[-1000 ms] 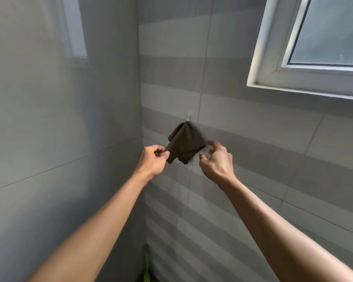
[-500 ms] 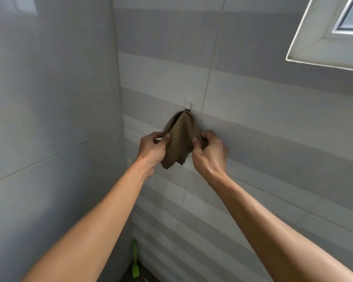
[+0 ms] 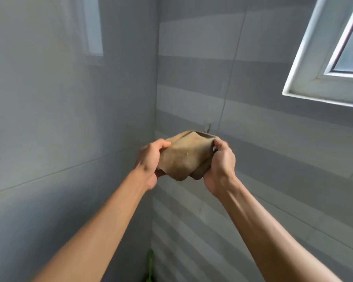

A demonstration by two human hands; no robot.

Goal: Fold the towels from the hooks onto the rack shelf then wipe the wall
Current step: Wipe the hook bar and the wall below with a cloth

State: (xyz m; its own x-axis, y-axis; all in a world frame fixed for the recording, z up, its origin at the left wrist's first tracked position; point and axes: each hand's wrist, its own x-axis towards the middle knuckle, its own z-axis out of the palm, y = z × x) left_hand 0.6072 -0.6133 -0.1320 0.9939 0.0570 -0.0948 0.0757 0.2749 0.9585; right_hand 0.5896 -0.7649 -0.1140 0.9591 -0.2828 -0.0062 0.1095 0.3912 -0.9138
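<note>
Grey tiled walls [image 3: 273, 159] meet in a corner, the right-hand one striped in paler and darker bands, the left-hand one plain with a faint reflection of a window high up. Above and to the right of the corner sits a white-framed window [image 3: 306, 82], tilted in the wide view, its glass pale and featureless. Both bare forearms reach up from the bottom edge toward the striped wall. Between the hands, just right of the corner line and well below the window, is a small brown towel [image 3: 183, 157], bunched and creased, its lower folds hanging loose. The left hand [image 3: 149, 161] grips the towel's left edge, thumb on top and fingers curled underneath. The right hand [image 3: 220, 161] clenches the towel's right side, fingers wrapped round the cloth with the thumb pressed into it. Just above the towel's upper right corner a small hook [image 3: 208, 127] is fixed to the striped wall; whether the cloth touches it cannot be told. Far below, at the foot of the corner, a thin green handle [image 3: 150, 265] stands, partly blurred.
</note>
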